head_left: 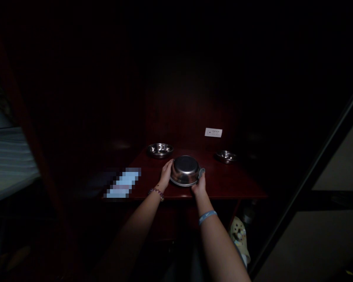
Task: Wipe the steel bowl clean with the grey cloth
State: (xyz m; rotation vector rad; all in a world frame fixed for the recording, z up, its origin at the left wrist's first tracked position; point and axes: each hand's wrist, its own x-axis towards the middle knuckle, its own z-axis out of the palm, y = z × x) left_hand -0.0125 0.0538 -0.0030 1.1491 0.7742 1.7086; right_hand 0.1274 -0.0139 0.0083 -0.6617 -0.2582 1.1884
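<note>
Between my hands is a shiny metal bowl (184, 170), turned upside down with its flat base facing up. My left hand (165, 174) grips its left rim, the fingers partly hidden behind the side. On the right rim, my right hand (200, 184) holds the bowl and also has a small grey cloth or scrubber (201, 172) pressed against its side. A second metal bowl (160, 150) sits upright at the back left of the dark red desk (223, 186). Another metal bowl (226, 157) stands upright at the back right.
A white power socket (213, 132) is on the back panel. To the left lies a blurred-out bright rectangle (122, 183). A light-coloured clog shoe (240, 237) shows below the desk on the right. A bed with striped bedding (7, 156) is at far left. The surroundings are very dark.
</note>
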